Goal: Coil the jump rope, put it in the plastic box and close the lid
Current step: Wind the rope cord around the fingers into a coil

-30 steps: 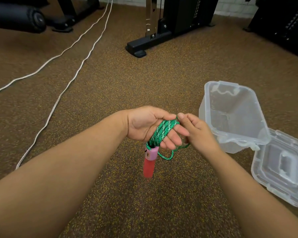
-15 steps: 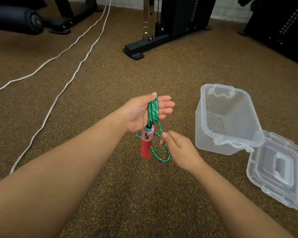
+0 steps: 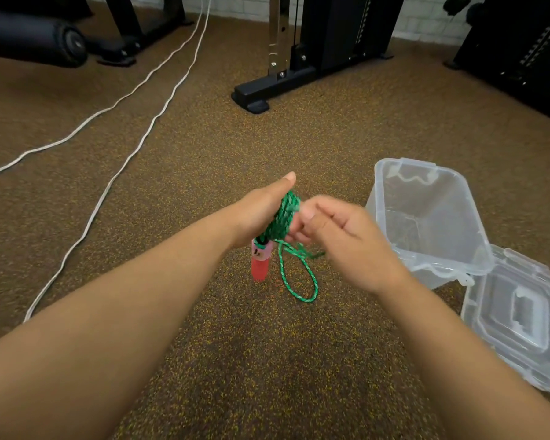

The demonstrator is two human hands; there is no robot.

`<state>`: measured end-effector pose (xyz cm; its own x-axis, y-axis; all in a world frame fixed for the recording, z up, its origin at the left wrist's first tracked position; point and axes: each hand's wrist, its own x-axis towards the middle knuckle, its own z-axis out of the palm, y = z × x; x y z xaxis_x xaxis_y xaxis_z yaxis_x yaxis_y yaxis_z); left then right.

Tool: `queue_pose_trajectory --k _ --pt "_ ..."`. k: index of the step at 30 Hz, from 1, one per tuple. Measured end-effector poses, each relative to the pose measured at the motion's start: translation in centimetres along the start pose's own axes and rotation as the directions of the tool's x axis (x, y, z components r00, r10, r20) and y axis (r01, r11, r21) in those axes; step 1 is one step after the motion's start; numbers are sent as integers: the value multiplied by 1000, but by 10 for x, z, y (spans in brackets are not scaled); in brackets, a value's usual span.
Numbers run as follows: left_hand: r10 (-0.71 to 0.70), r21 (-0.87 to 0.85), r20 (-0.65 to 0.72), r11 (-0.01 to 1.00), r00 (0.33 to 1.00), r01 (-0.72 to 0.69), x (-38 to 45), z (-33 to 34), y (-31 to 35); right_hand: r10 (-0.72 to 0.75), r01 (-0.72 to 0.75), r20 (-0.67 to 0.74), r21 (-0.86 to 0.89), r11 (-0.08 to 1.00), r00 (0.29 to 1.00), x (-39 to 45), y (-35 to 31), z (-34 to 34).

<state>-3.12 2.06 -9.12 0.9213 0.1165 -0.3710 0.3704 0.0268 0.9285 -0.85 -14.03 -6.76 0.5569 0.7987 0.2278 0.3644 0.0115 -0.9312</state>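
The green jump rope [image 3: 283, 217] is wound in several turns round the fingers of my left hand [image 3: 261, 211], whose thumb points up. A red and pink handle [image 3: 260, 262] hangs below that hand. My right hand [image 3: 340, 236], blurred, pinches the loose rope end beside the coil, and a slack loop [image 3: 299, 281] dangles under both hands. The clear plastic box [image 3: 426, 217] stands open on the floor to the right. Its clear lid [image 3: 521, 319] lies flat next to it, nearer to me.
Speckled brown gym flooring runs all round. Two white cables [image 3: 115, 173] cross the floor on the left. A black machine base [image 3: 267, 90] stands ahead, a black padded roller [image 3: 45, 39] sits far left, and dark equipment [image 3: 521, 52] fills the far right.
My right hand has come up from below the left hand to the level of the coil, carrying the rope end. The dangling loop is longer. My left thumb now points up.
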Motion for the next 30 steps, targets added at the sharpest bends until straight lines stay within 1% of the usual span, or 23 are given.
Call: queue_pose_trajectory --k 1,2,3,6,7,10,12,13,15,18,21,24,26,28,30 --pt "-11 -22 61 1000 998 13 -2 1 1 13 -11 -35 80 997 999 2 -6 -6" --pt "-28 -44 125 998 992 34 -4 1 3 27 -19 -68 111 994 997 3 -10 -12" --pt "-49 -48 177 997 983 58 -5 1 6 41 -32 -100 88 996 994 5 -10 -18" --pt "-133 -18 307 989 942 145 -11 -1 14 33 -53 -216 -89 995 976 9 3 -29" --pt "-157 -8 344 985 926 170 -14 -1 16 40 -70 -252 -112 991 967 11 8 -31" --pt "-197 14 431 977 881 211 -24 1 20 103 -143 -327 -102 984 940 12 19 -33" --pt "-153 3 462 985 873 171 -28 3 21 149 -187 -355 -76 979 923 12 28 -33" --pt "-128 -1 457 989 880 145 -29 3 22 170 -209 -366 -70 975 915 11 34 -31" --pt "-100 -36 401 992 911 124 -29 4 23 217 -255 -359 -63 965 908 8 46 -27" --pt "-64 -168 311 978 948 121 -26 5 24 298 -330 -320 -49 943 899 1 62 -15" --pt "-38 -302 240 947 970 112 -23 1 21 325 -355 -294 -53 933 899 -6 73 -3" --pt "-18 -405 163 911 986 84 -19 -2 19 332 -378 -255 -157 912 908 -14 78 9" --pt "-9 -449 85 893 996 46 -15 -5 19 333 -375 -189 -266 888 924 -19 73 17" --pt "4 -487 15 874 1000 4 -9 -7 17 320 -326 -86 -403 855 944 -21 64 25" --pt "4 -512 -39 859 999 -24 -6 -10 14 291 -244 13 -509 825 957 -21 51 30"
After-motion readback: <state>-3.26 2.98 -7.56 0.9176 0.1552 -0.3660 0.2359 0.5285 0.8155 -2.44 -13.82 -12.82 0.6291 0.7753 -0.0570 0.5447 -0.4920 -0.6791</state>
